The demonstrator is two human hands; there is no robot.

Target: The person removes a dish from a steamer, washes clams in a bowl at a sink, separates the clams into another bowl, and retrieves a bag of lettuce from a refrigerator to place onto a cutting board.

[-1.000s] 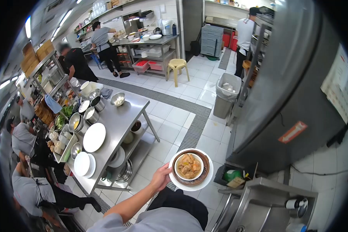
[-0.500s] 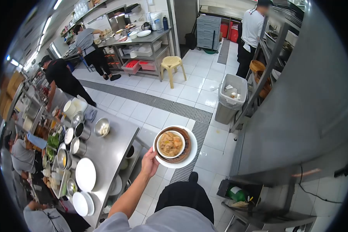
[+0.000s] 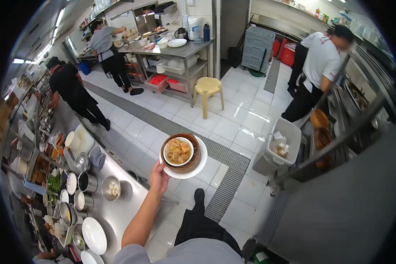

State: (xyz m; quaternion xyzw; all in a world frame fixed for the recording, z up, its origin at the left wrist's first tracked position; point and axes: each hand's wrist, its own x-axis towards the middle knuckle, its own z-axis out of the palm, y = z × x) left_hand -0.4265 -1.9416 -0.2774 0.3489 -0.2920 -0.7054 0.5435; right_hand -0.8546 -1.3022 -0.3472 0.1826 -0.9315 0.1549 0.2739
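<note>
Above floor tiles [image 3: 240,134], hand-held plate [image 3: 199,168].

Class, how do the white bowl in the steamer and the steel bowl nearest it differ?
The white bowl holds chunky orange-brown food; the steel bowl holds whitish pieces. The white bowl sits in a steamer; the steel bowl rests on the table. Both are round.

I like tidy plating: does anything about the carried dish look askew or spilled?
The round basket looks off-centre on the white plate in the left hand: more plate shows on the right, though camera angle may exaggerate this. No spill shows.
</note>
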